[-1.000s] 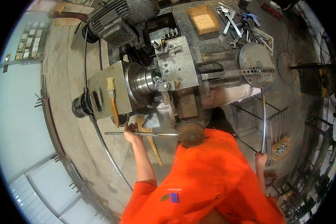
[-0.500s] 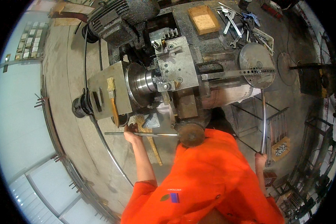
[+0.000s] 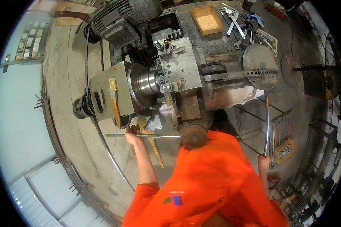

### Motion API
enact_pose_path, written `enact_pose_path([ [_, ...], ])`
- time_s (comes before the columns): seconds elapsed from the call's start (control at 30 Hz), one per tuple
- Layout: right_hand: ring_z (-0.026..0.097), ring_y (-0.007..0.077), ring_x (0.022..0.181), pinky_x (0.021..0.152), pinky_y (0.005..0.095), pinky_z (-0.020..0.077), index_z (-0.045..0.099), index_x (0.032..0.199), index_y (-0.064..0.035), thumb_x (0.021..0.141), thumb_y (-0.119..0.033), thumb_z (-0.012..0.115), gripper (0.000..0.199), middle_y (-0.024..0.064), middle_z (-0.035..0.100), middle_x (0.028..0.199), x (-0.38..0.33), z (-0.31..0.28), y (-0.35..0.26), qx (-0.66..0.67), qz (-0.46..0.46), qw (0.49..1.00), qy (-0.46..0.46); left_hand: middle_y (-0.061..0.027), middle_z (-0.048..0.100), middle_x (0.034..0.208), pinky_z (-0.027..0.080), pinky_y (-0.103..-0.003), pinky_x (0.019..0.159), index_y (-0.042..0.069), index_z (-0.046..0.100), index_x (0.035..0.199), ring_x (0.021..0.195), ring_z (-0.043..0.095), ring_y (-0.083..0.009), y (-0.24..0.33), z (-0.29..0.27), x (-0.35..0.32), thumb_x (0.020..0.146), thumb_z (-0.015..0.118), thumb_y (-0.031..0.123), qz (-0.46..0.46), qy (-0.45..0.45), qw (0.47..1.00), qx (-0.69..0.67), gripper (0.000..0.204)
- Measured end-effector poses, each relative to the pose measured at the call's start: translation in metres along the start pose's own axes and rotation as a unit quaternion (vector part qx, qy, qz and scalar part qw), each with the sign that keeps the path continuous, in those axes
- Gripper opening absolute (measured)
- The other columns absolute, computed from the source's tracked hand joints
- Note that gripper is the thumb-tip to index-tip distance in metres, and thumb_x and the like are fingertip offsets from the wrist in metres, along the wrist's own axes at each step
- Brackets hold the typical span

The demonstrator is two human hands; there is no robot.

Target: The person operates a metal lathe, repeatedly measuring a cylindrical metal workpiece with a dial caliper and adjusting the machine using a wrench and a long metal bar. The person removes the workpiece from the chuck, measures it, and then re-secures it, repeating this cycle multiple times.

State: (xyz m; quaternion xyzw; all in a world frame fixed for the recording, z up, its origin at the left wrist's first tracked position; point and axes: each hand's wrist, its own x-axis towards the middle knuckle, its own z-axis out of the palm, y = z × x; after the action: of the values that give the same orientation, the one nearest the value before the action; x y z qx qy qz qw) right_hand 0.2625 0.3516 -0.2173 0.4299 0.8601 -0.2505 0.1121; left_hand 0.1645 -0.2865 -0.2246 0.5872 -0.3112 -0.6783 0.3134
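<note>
My left hand [image 3: 133,136] lies over a straight metal rod [image 3: 159,136] just below the lathe's headstock, its fingers curled and partly hidden. The rod runs toward a round disc-shaped handwheel [image 3: 194,137] in front of my body. Far to the right, my right hand [image 3: 264,160] is closed round the lower end of a long shiny lever [image 3: 268,121]. This lever reaches up to a large round plate [image 3: 259,60]. A bright steel ring-shaped workpiece [image 3: 147,82] sits in the chuck [image 3: 136,85]. Beside it stands the tool block [image 3: 180,66].
A wood-handled brush [image 3: 115,104] lies on the headstock cover [image 3: 121,81]. At the back are a wooden tray [image 3: 207,20], calipers [image 3: 235,24] and assorted tools. The motor [image 3: 121,22] stands far left. A box of small metal parts [image 3: 285,151] is at right.
</note>
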Motion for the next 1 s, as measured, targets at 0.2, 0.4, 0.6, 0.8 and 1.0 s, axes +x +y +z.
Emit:
enact_pose_path([
  [0.2, 0.037, 0.0171, 0.047, 0.046, 0.0333, 0.0351, 0.045, 0.057, 0.0035, 0.059, -0.014, 0.05, 0.018, 0.0075, 0.04, 0.049, 0.0, -0.001, -0.001, 0.018, 0.03, 0.999, -0.024, -0.0111, 0.048, 0.073, 0.049, -0.032, 0.057, 0.0, 0.043, 0.082, 0.055, 0.047, -0.0202, 0.001, 0.006, -0.009, 0.084, 0.045, 0.016, 0.015, 0.002, 1.0, -0.001, 0.017],
  [0.4, 0.036, 0.0172, 0.046, 0.045, 0.0342, 0.0347, 0.045, 0.057, 0.0041, 0.059, -0.014, 0.05, 0.018, 0.0078, 0.039, 0.048, -0.003, -0.003, -0.004, 0.005, -0.036, 0.999, -0.016, -0.011, 0.047, 0.075, 0.048, -0.032, 0.058, 0.0, 0.043, 0.085, 0.057, 0.047, -0.0207, -0.002, -0.002, 0.001, 0.085, 0.044, 0.017, 0.01, -0.015, 1.0, 0.001, 0.017],
  [0.6, 0.036, 0.0194, 0.045, 0.046, 0.0349, 0.035, 0.046, 0.058, 0.004, 0.059, -0.015, 0.05, 0.019, 0.009, 0.038, 0.048, -0.005, -0.001, -0.007, 0.009, -0.02, 1.0, 0.016, -0.0113, 0.047, 0.077, 0.048, -0.033, 0.059, -0.001, 0.044, 0.087, 0.058, 0.048, -0.0215, -0.001, -0.001, 0.001, 0.086, 0.042, 0.018, 0.004, -0.01, 1.0, 0.01, 0.019],
  [0.8, 0.037, 0.0186, 0.049, 0.047, 0.0322, 0.0349, 0.045, 0.059, 0.0034, 0.059, -0.016, 0.05, 0.02, 0.0084, 0.04, 0.051, 0.007, 0.008, 0.026, 0.015, -0.03, 0.999, 0.002, -0.0121, 0.048, 0.08, 0.048, -0.034, 0.06, -0.002, 0.045, 0.09, 0.059, 0.048, -0.0219, 0.0, 0.002, -0.003, 0.086, 0.042, 0.019, 0.001, 0.001, 1.0, 0.009, 0.021],
  [1.0, 0.037, 0.0153, 0.049, 0.046, 0.0314, 0.0337, 0.044, 0.058, 0.0016, 0.059, -0.016, 0.051, 0.019, 0.0043, 0.04, 0.052, -0.001, 0.003, 0.006, 0.06, 0.008, 0.998, -0.021, -0.0125, 0.049, 0.077, 0.047, -0.033, 0.058, -0.004, 0.045, 0.088, 0.06, 0.051, -0.023, 0.002, 0.008, -0.013, 0.086, 0.043, 0.02, 0.018, -0.005, 1.0, 0.016, 0.024],
])
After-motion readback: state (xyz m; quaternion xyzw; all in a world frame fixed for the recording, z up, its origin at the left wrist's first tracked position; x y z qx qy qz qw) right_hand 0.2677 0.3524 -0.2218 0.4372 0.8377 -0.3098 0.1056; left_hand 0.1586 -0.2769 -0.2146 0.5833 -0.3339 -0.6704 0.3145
